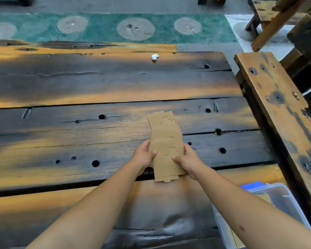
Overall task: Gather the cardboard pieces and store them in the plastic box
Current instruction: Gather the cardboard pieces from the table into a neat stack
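- plank table (pixel 79 83): dark scorched wood with bolt holes; the left side carries nothing
- left hand (pixel 143 157): closed on the left edge of the cardboard pieces (pixel 166 146), thumb on top
- cardboard pieces: flat brown stack with perforated cut lines, over the table's near middle; near end raised in both hands; whether the far end touches the wood is unclear; sheet count unreadable
- crumpled white wad (pixel 155 57): far edge of table, well apart from the stack
- right hand (pixel 188 159): clamped on the stack's right edge, thumb on top
- plastic box (pixel 284 193): clear, blue part at far rim, bottom right; tan cardboard inside; partly hidden by the right forearm and cut off by the frame
- wooden bench (pixel 276 108): beside the table at right
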Action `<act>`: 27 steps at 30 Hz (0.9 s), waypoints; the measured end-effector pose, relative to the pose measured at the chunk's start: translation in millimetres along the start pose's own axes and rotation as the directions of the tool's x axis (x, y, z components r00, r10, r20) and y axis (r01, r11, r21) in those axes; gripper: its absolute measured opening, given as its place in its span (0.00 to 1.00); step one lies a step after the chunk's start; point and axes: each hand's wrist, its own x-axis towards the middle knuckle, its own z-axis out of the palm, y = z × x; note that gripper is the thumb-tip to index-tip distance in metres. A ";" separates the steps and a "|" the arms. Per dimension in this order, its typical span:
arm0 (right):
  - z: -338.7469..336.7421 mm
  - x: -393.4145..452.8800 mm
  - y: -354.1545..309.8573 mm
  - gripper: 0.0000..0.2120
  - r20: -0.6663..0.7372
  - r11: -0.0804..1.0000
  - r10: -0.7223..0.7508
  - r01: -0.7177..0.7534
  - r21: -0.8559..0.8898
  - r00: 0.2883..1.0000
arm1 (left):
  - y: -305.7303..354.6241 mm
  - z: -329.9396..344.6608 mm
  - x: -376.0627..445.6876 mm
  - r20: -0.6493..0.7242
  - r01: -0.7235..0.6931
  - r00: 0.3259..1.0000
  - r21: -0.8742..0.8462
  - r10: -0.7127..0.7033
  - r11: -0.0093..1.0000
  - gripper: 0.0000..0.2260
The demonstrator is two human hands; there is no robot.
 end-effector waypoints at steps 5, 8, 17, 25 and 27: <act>-7.5 40.5 -33.4 0.27 -0.038 0.974 -0.073 0.063 -0.216 0.997 | 19.6 2.0 39.3 -0.066 -0.012 0.998 0.127 0.021 0.992 0.20; -7.2 66.3 -51.4 0.28 -0.046 0.932 -0.112 0.088 -0.353 0.993 | 29.0 0.2 64.9 -0.179 -0.004 0.983 0.239 0.048 0.971 0.22; -7.3 112.5 -73.4 0.30 -0.033 0.884 -0.117 0.089 -0.459 0.993 | 40.8 6.5 104.1 -0.271 0.032 0.962 0.219 0.029 0.975 0.20; 4.6 96.1 -59.7 0.34 -0.088 0.867 -0.087 0.032 -0.498 0.992 | 29.7 -4.6 93.7 -0.168 0.050 0.985 0.071 -0.037 0.996 0.25; 6.1 85.0 -52.4 0.35 -0.063 0.866 -0.088 0.045 -0.498 0.994 | 24.6 -6.5 80.8 -0.114 0.068 0.992 0.065 -0.061 0.996 0.24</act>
